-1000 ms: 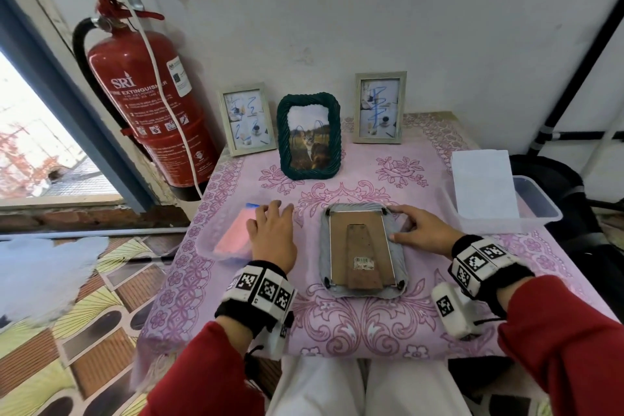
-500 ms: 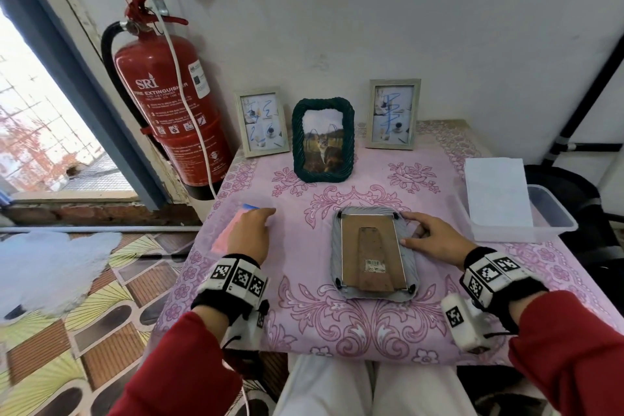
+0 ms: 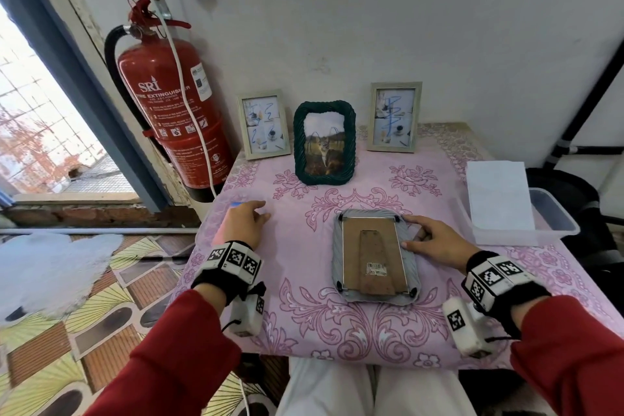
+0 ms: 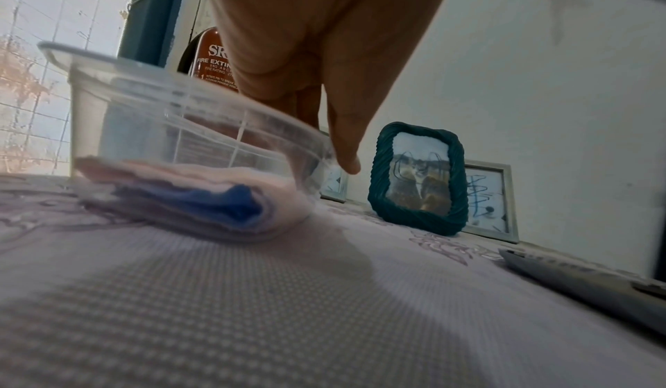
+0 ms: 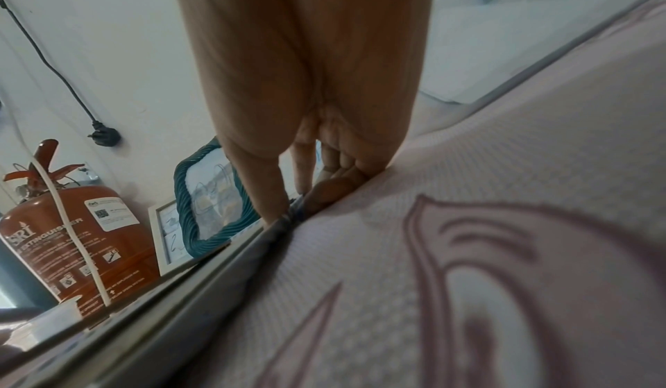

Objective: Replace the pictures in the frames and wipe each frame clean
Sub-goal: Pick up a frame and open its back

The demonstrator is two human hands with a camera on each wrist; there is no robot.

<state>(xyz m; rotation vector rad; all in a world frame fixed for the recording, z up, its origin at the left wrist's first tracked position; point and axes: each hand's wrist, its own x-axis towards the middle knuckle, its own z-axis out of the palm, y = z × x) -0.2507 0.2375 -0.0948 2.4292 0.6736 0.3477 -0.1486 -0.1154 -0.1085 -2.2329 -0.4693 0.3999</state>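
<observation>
A grey picture frame (image 3: 374,297) lies face down mid-table, its brown backing board and stand up. My right hand (image 3: 410,231) rests on its right edge, thumb and forefinger touching the rim (image 5: 277,223), fingers fairly straight. My left hand (image 3: 256,213) reaches over a clear tub (image 4: 180,115) at the table's left edge; fingers dip inside above folded pink and blue cloths (image 4: 202,194), thumb outside the rim, holding nothing that I can see. Three frames stand at the back: a pale one (image 3: 263,125), a green woven one (image 3: 324,142) and another pale one (image 3: 393,116), all scribbled on.
A clear tray (image 3: 557,216) with white paper (image 3: 496,192) on it sits at the table's right edge. A red fire extinguisher (image 3: 175,111) hangs left of the table beside a window. The pink cloth-covered table (image 3: 304,314) ends at my knees.
My left hand has moved left from the table beside the grey frame to over the tub of cloths. The right hand has stayed on the frame's right edge.
</observation>
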